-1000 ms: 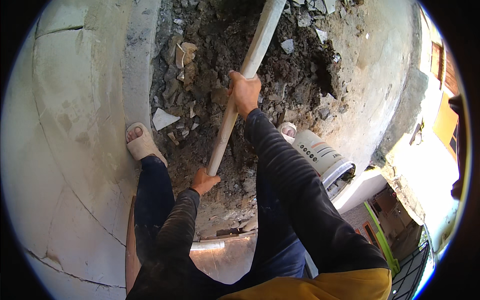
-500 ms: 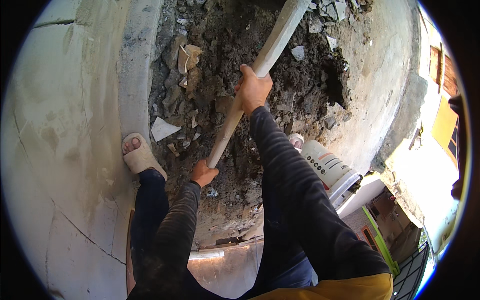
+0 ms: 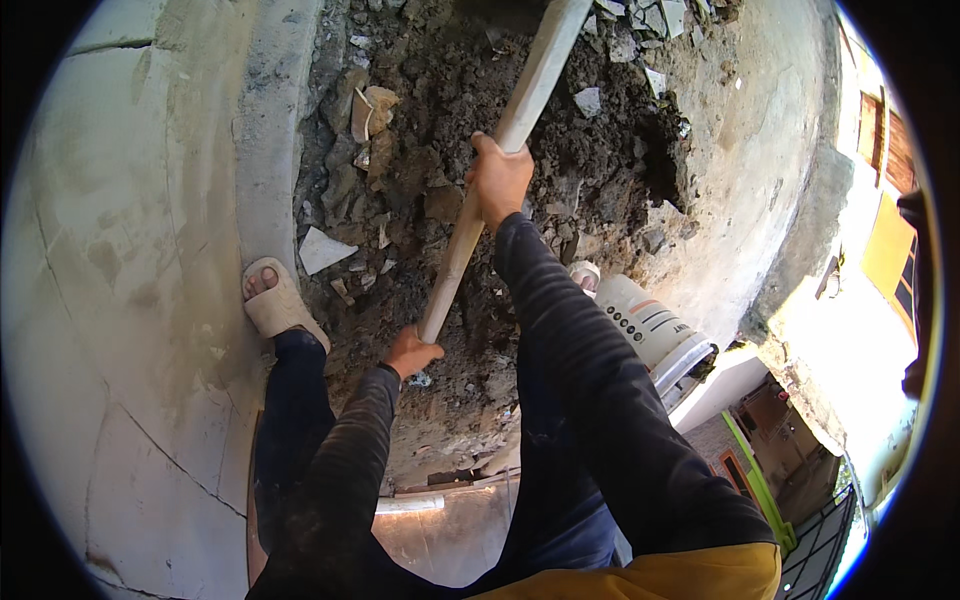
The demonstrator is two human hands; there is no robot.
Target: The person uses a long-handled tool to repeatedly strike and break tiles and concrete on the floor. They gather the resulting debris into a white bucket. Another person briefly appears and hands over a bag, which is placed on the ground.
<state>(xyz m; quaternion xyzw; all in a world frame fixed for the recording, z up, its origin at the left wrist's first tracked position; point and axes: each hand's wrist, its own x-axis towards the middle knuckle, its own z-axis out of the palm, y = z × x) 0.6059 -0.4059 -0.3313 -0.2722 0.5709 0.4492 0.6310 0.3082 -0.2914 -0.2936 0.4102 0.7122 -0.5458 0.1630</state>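
Fingers of the right hand [image 3: 500, 182] are clenched around the middle of a pale, faceted wooden shaft [image 3: 540, 85], and the left hand [image 3: 412, 353] is curled around its near end. Both are bare, so a rough edge or splinter could cut into the palms if the wood slid or twisted. With the left hand so close to the end, a loosened grip there might let the shaft slip out.

The shaft slants across dark broken soil [image 3: 440, 100] and leaves the view at the top edge; whatever its far end carries cannot be seen. A glancing blow on a hidden stone could jar the wrists or turn the shaft aside.

Just outward, a white tile shard [image 3: 324, 250] lies near the beige sandal [image 3: 285, 305] on the left foot. Toes are bare, so a flicked or trodden piece could cut them. The other sandal [image 3: 590, 268] is partly hidden near the right forearm [image 3: 560, 310]; a shaft veering that way could strike it.

Beside that foot is a white plastic bucket [image 3: 640, 318], and I cannot tell whether it stands or leans; a backward step could knock it. Farther up on the right, a dark hollow [image 3: 662, 170] breaks the soil's edge, where loose ground might crumble under weight.
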